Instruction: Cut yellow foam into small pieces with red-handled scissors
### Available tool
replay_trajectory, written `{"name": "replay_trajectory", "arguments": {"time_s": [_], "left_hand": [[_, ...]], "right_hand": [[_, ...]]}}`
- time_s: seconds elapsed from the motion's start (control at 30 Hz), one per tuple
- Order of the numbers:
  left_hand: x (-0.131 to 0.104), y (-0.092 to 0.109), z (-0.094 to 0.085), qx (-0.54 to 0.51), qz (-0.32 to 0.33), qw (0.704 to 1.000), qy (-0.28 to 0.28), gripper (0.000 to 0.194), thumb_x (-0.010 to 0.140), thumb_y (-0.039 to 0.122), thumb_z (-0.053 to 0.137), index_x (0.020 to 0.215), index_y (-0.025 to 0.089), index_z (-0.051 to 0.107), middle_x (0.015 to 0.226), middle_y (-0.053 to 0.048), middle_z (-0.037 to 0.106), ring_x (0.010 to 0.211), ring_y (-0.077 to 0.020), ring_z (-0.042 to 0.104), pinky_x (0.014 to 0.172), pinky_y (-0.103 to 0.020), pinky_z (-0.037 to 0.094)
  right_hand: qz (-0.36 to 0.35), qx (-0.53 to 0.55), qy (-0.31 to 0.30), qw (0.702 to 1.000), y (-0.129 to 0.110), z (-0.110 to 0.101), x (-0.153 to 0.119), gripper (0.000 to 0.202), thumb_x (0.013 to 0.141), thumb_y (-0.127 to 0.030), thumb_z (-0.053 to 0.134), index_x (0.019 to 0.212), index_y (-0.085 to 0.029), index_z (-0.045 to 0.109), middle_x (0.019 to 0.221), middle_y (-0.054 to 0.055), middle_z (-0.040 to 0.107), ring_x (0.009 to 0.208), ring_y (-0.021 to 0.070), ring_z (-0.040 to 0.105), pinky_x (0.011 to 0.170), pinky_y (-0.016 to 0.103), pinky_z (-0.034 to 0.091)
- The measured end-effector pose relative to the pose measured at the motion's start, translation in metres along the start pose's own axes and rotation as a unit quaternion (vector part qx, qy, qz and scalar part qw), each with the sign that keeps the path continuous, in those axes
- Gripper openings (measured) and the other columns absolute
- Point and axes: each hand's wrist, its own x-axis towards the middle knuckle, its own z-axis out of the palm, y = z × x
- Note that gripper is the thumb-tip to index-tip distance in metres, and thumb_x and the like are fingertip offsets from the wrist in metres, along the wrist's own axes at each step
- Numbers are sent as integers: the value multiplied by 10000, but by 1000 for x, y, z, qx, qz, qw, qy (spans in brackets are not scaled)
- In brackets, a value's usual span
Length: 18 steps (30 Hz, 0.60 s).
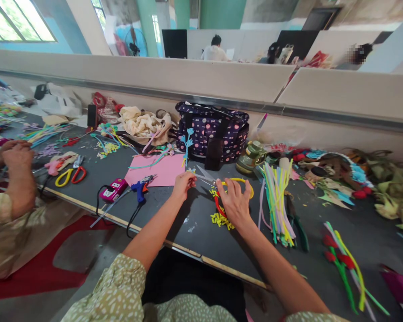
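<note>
Fingertips: my left hand (184,185) is drawing its fingertips together on a small pale-blue piece (191,171); they are hiding most of it, and I cannot tell whether they are also gripping the blue-flowered stem (187,143) rising just behind.
Scissors: my right hand (235,203) is curving, half spread, around the red and yellow loops of the scissors (215,183); the blades are standing apart, pointing towards my left fingertips.
Half-covered: yellow clippings (218,218) are lying under my right hand, which is hiding some.
Cut off: a magenta package (402,286) is running out at the right edge; at far left a co-worker's hands (18,156) are working, their hold too unclear to make out.
Tabletop: the dark grey table (199,237) is carrying a pink sheet (139,172) beyond my left hand, a blue glue gun (140,191) to its left, and, right of my right hand, a bundle of fuzzy pastel stems (278,205) beside green-handled pliers (301,232).
Room: a low white partition (154,74) is running behind; people are sitting beyond it, and a fan (134,42) is standing at back left.
Bags: a navy patterned bag (199,129) is standing against the partition, its contents hidden; crumpled cream cloth (134,118) is lying beside it.
</note>
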Motion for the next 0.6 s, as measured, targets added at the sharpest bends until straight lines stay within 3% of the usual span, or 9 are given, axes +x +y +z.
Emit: {"name": "replay_trajectory", "arguments": {"time_s": [0.33, 0.5, 0.6], "left_hand": [[5, -5, 2, 19, 20, 999, 33, 149, 584, 241, 623, 530, 152, 515, 484, 35, 484, 403, -57, 396, 446, -213, 333], [5, -2, -3, -32, -37, 998, -35, 253, 654, 388, 584, 627, 137, 578, 661, -46, 604, 499, -94, 501, 513, -252, 437], [5, -2, -5, -51, -41, 996, -56, 228, 651, 351, 542, 619, 129, 586, 679, -52, 606, 513, -93, 503, 543, -262, 469]], "right_hand": [[2, 22, -6, 1000, -5, 2, -2, 430, 887, -115, 416, 1304, -194, 480, 1246, 155, 536, 1157, 244, 436, 1033, 612, 192], [15, 9, -12, 1000, -2, 5, -1, 419, 897, -132, 422, 1308, -191, 478, 1242, 156, 537, 1148, 243, 441, 1040, 607, 184], [12, 6, -17, 1000, -1, 6, 0, 423, 898, -131, 426, 1312, -200, 475, 1249, 151, 533, 1147, 242, 443, 1043, 605, 182]]}}
